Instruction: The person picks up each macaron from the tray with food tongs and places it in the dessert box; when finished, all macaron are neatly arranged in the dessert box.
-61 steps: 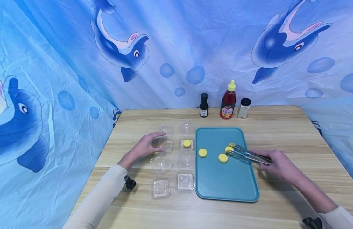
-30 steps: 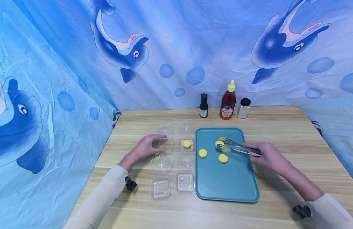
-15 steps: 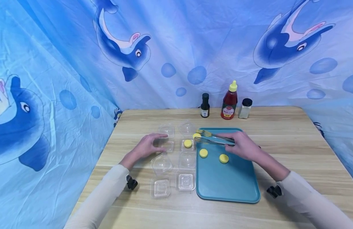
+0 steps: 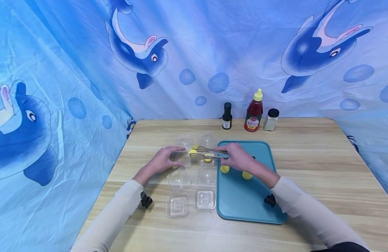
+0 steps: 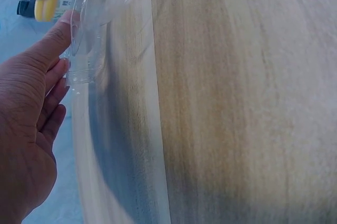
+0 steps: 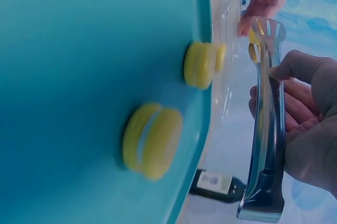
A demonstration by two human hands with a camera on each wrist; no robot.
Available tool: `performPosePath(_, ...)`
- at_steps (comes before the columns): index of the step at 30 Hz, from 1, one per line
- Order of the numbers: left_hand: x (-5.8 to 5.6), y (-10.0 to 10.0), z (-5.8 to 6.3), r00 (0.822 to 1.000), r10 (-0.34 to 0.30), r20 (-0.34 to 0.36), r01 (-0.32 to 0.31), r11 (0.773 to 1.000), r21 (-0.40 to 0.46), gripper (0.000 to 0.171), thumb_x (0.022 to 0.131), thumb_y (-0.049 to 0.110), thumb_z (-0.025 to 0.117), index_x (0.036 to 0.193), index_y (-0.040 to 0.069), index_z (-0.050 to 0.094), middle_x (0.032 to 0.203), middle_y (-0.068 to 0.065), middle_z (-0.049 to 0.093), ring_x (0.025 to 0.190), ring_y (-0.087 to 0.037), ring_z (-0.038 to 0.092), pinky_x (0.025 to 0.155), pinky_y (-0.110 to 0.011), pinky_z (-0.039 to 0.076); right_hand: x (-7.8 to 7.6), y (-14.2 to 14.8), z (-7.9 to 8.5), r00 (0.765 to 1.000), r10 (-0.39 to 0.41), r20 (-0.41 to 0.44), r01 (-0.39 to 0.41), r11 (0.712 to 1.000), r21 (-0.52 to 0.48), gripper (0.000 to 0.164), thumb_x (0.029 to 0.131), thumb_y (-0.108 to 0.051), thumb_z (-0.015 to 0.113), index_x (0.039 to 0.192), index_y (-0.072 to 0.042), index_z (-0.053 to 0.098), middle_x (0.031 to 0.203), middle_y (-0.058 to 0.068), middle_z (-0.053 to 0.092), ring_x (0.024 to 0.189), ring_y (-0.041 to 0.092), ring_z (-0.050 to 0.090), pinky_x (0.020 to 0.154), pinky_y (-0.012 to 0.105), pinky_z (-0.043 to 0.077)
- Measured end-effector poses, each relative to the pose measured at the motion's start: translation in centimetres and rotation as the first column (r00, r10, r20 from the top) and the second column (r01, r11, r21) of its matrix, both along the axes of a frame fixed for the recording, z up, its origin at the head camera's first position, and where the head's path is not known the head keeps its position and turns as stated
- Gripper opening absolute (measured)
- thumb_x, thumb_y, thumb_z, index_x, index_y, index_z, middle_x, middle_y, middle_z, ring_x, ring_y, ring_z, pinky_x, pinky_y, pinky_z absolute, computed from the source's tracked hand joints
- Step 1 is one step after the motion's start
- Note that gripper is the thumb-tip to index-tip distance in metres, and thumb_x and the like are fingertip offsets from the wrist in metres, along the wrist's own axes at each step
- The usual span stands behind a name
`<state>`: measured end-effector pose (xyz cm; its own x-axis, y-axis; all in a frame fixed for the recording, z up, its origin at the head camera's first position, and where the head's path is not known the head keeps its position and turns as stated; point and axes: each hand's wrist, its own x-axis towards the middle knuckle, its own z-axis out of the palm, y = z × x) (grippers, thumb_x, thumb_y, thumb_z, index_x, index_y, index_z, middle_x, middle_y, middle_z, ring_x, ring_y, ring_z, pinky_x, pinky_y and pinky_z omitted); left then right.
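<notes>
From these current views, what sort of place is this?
Probably an improvised recording set: a blue dolphin-print fabric backdrop hangs behind a light wood-grain table, and a small black device sits at the white left sleeve.

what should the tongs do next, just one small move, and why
Probably ease the tongs a little toward the left grip, ready to lower the yellow macaron: it sits between the tong tips near the right edge of the clear container by that grip, where I see no macaron.
</notes>
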<state>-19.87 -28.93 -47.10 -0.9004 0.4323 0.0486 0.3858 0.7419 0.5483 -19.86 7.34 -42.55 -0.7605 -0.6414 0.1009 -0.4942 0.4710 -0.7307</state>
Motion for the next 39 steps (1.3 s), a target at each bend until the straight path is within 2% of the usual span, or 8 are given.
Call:
performPosePath(3,0.0,0.1,0.0,1.0,0.005,0.002,-0.005,1.0,-0.004,0.078,0.079,0.036,0.094,0.148,0.017,0.063,0.151,-0.004,0.061,0.142,-0.03,0.054,0.122,-0.052,0.039,-0.2,-1.2,-0.1,1.0,0.004,-0.013,-0.004,1.0,0.003,0.056,0.089,0.007,0.073,0.142,-0.01,0.069,0.107,0.012,0.076,0.049,0.009,0.047,0.045,0.023,0.039)
performPosePath(8,0.0,0.1,0.0,1.0,0.014,0.001,-0.014,1.0,0.0,0.078,0.079,0.037,0.094,0.147,0.016,0.063,0.15,-0.005,0.062,0.142,-0.032,0.054,0.122,-0.053,0.039,-0.4,-2.7,-0.2,0.999,0.005,-0.033,-0.004,1.0,0.025,0.058,0.086,0.008,0.074,0.141,-0.01,0.07,0.108,0.013,0.078,0.049,0.007,0.046,0.045,0.022,0.038)
performPosePath(15,0.2,0.2,0.0,0.999,0.041,-0.012,-0.041,0.999,-0.005,0.08,0.077,0.038,0.095,0.146,0.012,0.063,0.149,-0.013,0.062,0.139,-0.039,0.055,0.12,-0.059,0.04,-0.5,-4.4,-0.4,0.999,0.003,-0.049,0.001,0.997,0.074,0.056,0.087,0.009,0.074,0.139,-0.009,0.071,0.125,0.015,0.075,0.044,0.006,0.038,0.044,0.02,0.033)
performPosePath(23,0.2,0.3,0.0,0.999,0.045,-0.018,-0.045,0.999,-0.009,0.079,0.077,0.037,0.096,0.146,0.014,0.065,0.148,-0.013,0.063,0.138,-0.039,0.056,0.119,-0.058,0.041,-0.3,-5.8,-0.1,0.999,-0.011,-0.047,0.017,0.99,0.143,0.052,0.089,0.008,0.076,0.139,-0.006,0.07,0.136,0.015,0.071,0.042,0.007,0.036,0.041,0.018,0.034)
performPosePath(29,0.3,0.3,0.2,0.999,0.036,-0.027,-0.036,0.999,-0.008,0.079,0.076,0.037,0.096,0.145,0.014,0.065,0.147,-0.012,0.064,0.137,-0.039,0.057,0.118,-0.059,0.042,0.0,-6.2,0.5,1.0,-0.019,-0.012,0.021,0.989,0.147,0.053,0.088,0.008,0.076,0.139,-0.006,0.07,0.135,0.019,0.07,0.043,0.01,0.045,0.04,0.019,0.038)
performPosePath(35,0.1,0.2,0.1,0.999,0.035,-0.025,-0.036,0.999,-0.012,0.08,0.075,0.037,0.097,0.145,0.015,0.065,0.147,-0.011,0.064,0.137,-0.037,0.058,0.119,-0.056,0.042,0.1,-6.7,1.4,1.0,-0.002,-0.009,0.004,0.985,0.173,0.05,0.089,0.008,0.078,0.136,-0.006,0.072,0.133,0.019,0.071,0.059,0.016,0.059,0.046,0.023,0.042)
performPosePath(39,0.1,0.2,0.0,0.999,0.025,-0.032,-0.026,1.0,-0.002,0.08,0.075,0.036,0.097,0.146,0.015,0.065,0.146,-0.011,0.065,0.136,-0.037,0.059,0.118,-0.057,0.043,0.2,-7.1,1.8,0.999,0.001,-0.042,0.008,0.976,0.216,0.051,0.086,0.008,0.078,0.135,-0.007,0.073,0.133,0.016,0.072,0.066,0.016,0.059,0.049,0.023,0.041)
